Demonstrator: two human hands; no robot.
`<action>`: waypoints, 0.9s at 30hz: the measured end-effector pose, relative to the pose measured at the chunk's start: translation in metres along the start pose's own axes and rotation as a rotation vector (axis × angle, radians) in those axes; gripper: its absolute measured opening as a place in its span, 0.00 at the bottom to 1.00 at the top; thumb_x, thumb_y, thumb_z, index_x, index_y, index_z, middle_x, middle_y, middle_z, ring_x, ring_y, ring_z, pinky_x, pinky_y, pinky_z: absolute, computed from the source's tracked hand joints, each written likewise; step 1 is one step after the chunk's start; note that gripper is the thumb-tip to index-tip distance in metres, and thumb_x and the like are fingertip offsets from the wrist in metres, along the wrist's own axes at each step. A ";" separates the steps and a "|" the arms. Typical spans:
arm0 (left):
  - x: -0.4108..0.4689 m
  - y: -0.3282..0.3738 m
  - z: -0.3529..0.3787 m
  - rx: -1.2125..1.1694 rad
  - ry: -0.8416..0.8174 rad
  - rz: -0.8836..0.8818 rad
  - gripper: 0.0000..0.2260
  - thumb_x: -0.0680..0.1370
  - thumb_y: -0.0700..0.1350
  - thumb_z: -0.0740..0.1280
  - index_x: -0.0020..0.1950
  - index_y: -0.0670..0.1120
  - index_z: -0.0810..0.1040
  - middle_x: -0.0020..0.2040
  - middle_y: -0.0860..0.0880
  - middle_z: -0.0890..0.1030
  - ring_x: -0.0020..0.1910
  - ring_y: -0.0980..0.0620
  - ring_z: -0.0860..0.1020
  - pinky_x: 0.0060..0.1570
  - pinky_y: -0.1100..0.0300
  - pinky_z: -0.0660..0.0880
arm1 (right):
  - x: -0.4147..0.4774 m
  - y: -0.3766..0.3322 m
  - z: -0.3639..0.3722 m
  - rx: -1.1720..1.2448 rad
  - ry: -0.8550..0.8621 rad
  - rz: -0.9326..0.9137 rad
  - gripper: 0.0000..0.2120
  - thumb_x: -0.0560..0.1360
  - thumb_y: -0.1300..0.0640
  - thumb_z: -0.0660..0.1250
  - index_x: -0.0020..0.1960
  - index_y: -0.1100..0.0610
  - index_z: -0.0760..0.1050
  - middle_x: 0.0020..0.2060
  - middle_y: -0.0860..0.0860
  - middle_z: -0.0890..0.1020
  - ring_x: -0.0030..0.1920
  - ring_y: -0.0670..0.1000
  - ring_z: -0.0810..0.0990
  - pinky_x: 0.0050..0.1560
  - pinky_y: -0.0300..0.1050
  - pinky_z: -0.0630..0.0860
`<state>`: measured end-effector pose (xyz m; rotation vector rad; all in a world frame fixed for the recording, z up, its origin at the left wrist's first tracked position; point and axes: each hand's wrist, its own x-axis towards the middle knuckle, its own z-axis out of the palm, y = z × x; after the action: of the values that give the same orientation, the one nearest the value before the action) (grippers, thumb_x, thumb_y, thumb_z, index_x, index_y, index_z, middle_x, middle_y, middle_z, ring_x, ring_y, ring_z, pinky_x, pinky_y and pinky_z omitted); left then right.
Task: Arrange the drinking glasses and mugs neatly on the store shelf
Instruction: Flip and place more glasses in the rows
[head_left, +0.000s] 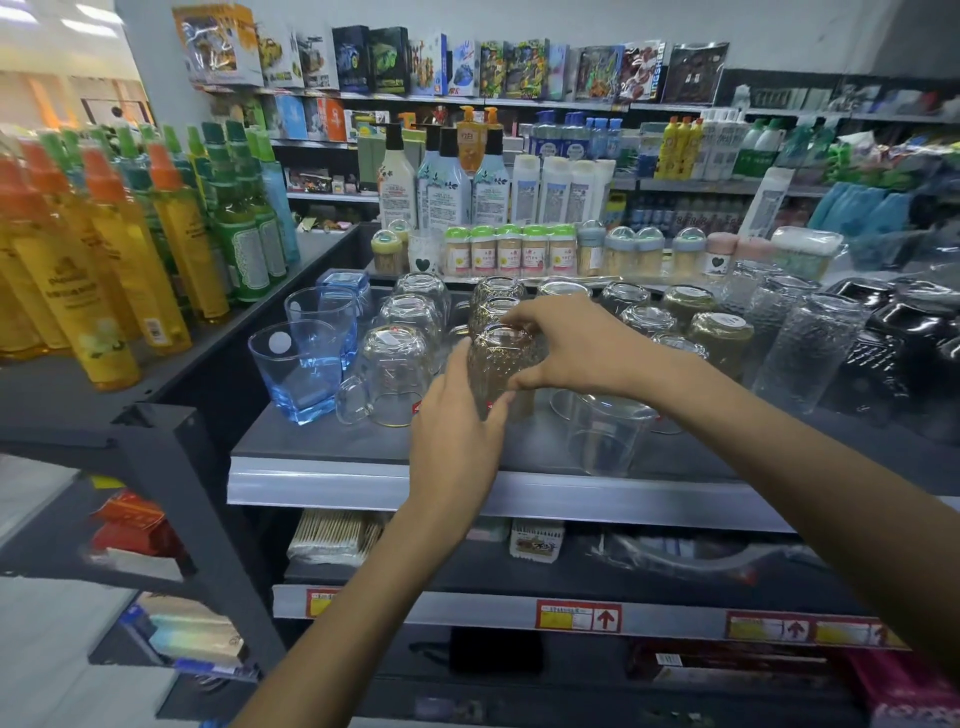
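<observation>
An amber textured glass (500, 364) stands upside down at the front of a row on the dark store shelf (363, 441). Both hands are on it: my left hand (457, 431) wraps its lower left side, and my right hand (566, 348) pinches its top and right side. More amber glasses (496, 301) line up behind it. To the left stand clear inverted mugs (389, 374) and blue tumblers (301, 369). A clear glass (608, 436) stands to the right near the front edge, partly behind my right forearm.
Tall ribbed clear glasses (805, 353) and black mugs (904, 358) fill the shelf's right side. Toothpick jars (509, 252) and lotion bottles (447, 182) stand behind. Yellow and green spray bottles (104, 260) crowd the left shelf. Lower shelves hold packaged goods.
</observation>
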<state>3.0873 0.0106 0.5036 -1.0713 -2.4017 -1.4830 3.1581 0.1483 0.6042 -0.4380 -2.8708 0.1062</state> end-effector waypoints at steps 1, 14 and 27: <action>0.002 0.001 0.001 0.003 -0.004 0.001 0.30 0.81 0.51 0.71 0.81 0.53 0.63 0.59 0.42 0.82 0.57 0.40 0.80 0.56 0.47 0.75 | 0.000 0.000 0.001 -0.008 0.002 -0.018 0.35 0.69 0.48 0.80 0.73 0.56 0.74 0.66 0.54 0.80 0.66 0.56 0.78 0.65 0.47 0.72; 0.013 -0.005 0.002 -0.035 -0.002 -0.031 0.32 0.78 0.46 0.75 0.80 0.57 0.67 0.56 0.44 0.85 0.56 0.45 0.83 0.58 0.51 0.77 | 0.011 0.003 0.004 -0.121 -0.021 -0.041 0.34 0.66 0.43 0.81 0.68 0.55 0.79 0.60 0.55 0.82 0.62 0.57 0.78 0.61 0.54 0.74; 0.000 -0.003 -0.014 0.037 0.002 0.096 0.23 0.79 0.46 0.72 0.73 0.56 0.72 0.60 0.53 0.82 0.52 0.53 0.82 0.56 0.48 0.80 | -0.019 -0.005 -0.003 -0.040 0.051 -0.087 0.28 0.75 0.47 0.74 0.73 0.51 0.72 0.65 0.53 0.76 0.66 0.55 0.75 0.64 0.50 0.73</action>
<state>3.0823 -0.0015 0.5083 -1.1593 -2.3312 -1.4035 3.1753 0.1381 0.6038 -0.3174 -2.8407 0.0224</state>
